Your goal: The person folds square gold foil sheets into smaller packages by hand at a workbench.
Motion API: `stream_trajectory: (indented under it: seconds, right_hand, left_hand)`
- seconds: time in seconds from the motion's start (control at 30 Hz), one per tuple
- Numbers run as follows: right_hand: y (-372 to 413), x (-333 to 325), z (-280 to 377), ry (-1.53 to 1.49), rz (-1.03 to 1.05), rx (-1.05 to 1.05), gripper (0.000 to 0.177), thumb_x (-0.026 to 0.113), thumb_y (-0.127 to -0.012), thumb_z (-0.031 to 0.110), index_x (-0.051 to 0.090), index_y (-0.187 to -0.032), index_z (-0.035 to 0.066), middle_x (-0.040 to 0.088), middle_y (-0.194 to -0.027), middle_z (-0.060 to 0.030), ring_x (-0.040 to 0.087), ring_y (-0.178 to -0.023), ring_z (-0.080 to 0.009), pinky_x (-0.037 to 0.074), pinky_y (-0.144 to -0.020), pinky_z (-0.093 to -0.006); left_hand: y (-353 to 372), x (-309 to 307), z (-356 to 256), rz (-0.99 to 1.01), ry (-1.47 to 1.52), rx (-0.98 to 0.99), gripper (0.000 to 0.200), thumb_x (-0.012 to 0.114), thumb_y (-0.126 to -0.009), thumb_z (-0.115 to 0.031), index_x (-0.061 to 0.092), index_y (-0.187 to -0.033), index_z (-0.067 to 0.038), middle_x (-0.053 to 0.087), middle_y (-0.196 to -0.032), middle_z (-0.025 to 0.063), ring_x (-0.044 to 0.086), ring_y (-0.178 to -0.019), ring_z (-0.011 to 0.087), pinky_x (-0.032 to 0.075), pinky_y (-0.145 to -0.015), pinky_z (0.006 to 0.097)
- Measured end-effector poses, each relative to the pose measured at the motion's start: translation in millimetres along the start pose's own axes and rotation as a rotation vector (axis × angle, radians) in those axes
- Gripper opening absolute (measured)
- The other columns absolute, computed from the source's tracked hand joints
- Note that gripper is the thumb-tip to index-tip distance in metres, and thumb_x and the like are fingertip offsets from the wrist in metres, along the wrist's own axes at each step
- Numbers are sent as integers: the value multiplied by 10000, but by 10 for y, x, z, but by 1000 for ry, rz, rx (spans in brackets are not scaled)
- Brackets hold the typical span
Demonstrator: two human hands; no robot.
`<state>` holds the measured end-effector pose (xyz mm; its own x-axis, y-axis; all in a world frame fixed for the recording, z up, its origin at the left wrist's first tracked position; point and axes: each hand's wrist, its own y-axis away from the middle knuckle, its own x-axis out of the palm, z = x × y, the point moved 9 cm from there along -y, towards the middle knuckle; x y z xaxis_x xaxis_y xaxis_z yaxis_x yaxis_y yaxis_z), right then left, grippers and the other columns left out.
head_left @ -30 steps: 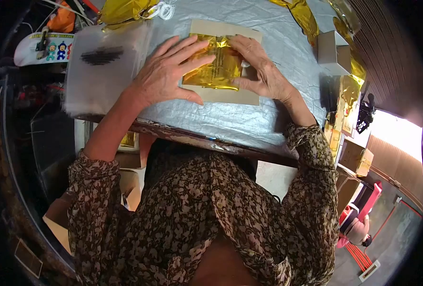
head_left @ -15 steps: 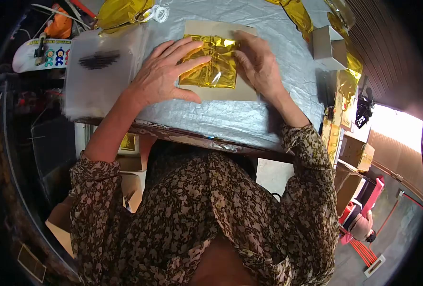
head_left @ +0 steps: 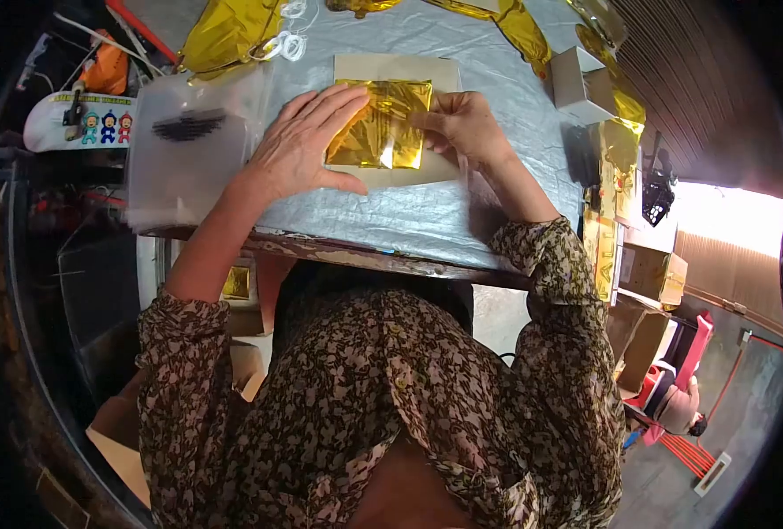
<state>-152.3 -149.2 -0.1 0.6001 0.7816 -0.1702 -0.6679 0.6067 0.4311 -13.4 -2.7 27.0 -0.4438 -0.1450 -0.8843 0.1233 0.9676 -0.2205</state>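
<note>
A shiny gold foil sheet [head_left: 383, 132], roughly square and creased, lies on a flat piece of beige cardboard [head_left: 396, 66]. My left hand [head_left: 308, 145] rests over the foil's left side, fingers stretched out and thumb spread toward the table edge. At the foil's right edge, my right hand [head_left: 469, 132] has its thumb and fingers closed on the gold foil. The fingertips of the right hand are partly hidden behind the thumb and foil.
A stack of clear plastic bags [head_left: 193, 159] lies left on the silver-covered table [head_left: 356, 220]. White cord [head_left: 286, 44] and more gold foil [head_left: 233, 35] are at the back. An open white box [head_left: 581, 84] stands right. Another person [head_left: 678, 410] is far off at right.
My right hand has gone from lying beside the foil with loose fingers to pinching its right edge. The left hand stays spread on the left side. The whole view has shifted slightly.
</note>
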Motion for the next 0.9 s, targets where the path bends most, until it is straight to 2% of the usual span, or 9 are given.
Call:
stream_trajectory:
  seconds: [0.07,0.33,0.43,0.5,0.63,0.7,0.73,0.8,0.9]
  right_hand:
    - [-18,-154,-64,4,-111,12,185,768,-896,115,732,-916,-66,689,-736,-52,600,-597,-100,467,-523,-249]
    - [46,-691,-224,-90,-146,-110,115,719,-937,89,698,-931,-24,676,-786,-29,576,-627,-85,466,-575,-237]
    - [263,-837,-224,-24,-198,-81,107,704,-953,77,700,-960,-29,696,-829,-39,583,-634,-90,475,-579,-247]
    - [416,-1056,-186,-133,-307,-152,115,697,-964,79,701,-981,-35,706,-830,-38,589,-639,-85,467,-565,-248]
    - [1021,-1174,312,109,-358,-346,152,654,-1013,110,674,-988,-38,658,-772,-1,545,-671,-48,419,-600,-225]
    - [1262,-1086,442,81,-345,-438,139,645,-1019,88,670,-1020,-48,644,-780,8,549,-692,-48,429,-622,-221]
    - [1355,-1012,481,59,-360,-476,141,646,-1020,77,668,-1059,-57,647,-813,8,552,-719,-45,440,-649,-216]
    - [1547,-806,561,-32,-370,-520,149,648,-1018,71,670,-1087,-59,658,-849,3,556,-744,-44,449,-671,-214]
    - [1623,-675,506,-71,-386,-565,146,639,-1026,79,679,-1101,-40,665,-861,12,579,-782,-54,470,-704,-215]
  left_hand:
    - [3,0,-7,1,4,3,1187,850,-661,-615,331,-1583,-77,356,-1619,102,318,-1504,304,267,-1226,482]
    - [-58,-64,49,38,8,7,1153,841,-668,-645,395,-1543,-42,407,-1586,118,356,-1485,278,272,-1220,456]
    - [-82,-146,127,63,1,27,1124,868,-664,-582,410,-1534,-38,423,-1574,127,376,-1471,286,277,-1215,452]
    - [-121,-177,148,131,38,-11,1145,910,-638,-461,373,-1562,-50,392,-1597,131,364,-1475,318,292,-1207,456]
    - [-279,-223,66,152,91,-103,1027,902,-692,-367,415,-1535,-38,479,-1541,128,446,-1429,306,355,-1176,432]
    - [-444,-536,-169,-206,264,-95,812,869,-793,-285,492,-1465,-27,579,-1431,151,575,-1299,293,453,-1093,414]
    - [-504,-527,-353,-201,265,-94,812,869,-793,-285,492,-1465,-27,579,-1431,151,575,-1299,293,453,-1093,414]
    - [-602,-312,-526,-203,1219,-338,634,792,-903,-204,511,-1453,-59,631,-1369,139,633,-1216,281,484,-1065,382]
    - [-660,-140,-783,-197,1308,-238,692,795,-916,-288,474,-1500,-104,602,-1412,152,595,-1276,310,452,-1105,354]
